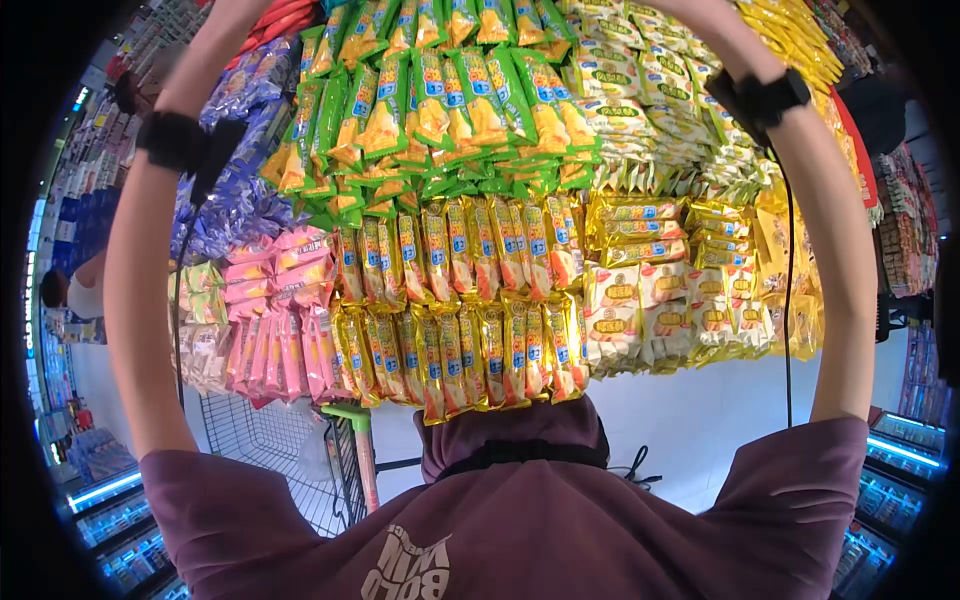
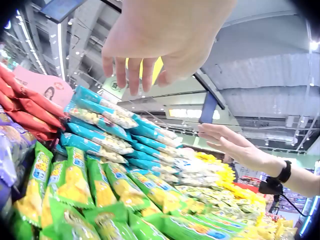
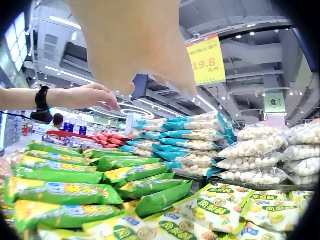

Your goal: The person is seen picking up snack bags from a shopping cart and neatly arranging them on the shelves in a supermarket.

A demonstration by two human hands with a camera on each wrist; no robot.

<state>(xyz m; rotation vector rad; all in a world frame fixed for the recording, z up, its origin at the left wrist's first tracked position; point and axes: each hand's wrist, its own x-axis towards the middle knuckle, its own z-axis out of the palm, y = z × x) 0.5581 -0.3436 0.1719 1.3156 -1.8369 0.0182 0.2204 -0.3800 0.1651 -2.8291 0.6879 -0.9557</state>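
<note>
Toward twelve o'clock in the head view, below the empty, loosely unfolded left hand (image 2: 165, 37) and right hand (image 3: 137, 42), green packets (image 1: 432, 95) are lying, probably light, slick and crushable, best pinched by an end.

The yellow sign (image 3: 206, 59) reads "19.8", white packets (image 3: 216, 210) "凤梨酥", shirt (image 1: 560, 530) "BOLD".

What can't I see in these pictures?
- Head view: the left hand and right hand, cut off by the top edge.
- Left wrist view: most of a yellow sign, behind the left hand.
- Head view: part of the shopping cart, behind the maroon shirt.
- Right wrist view: a distant person, too small for detail.
</note>
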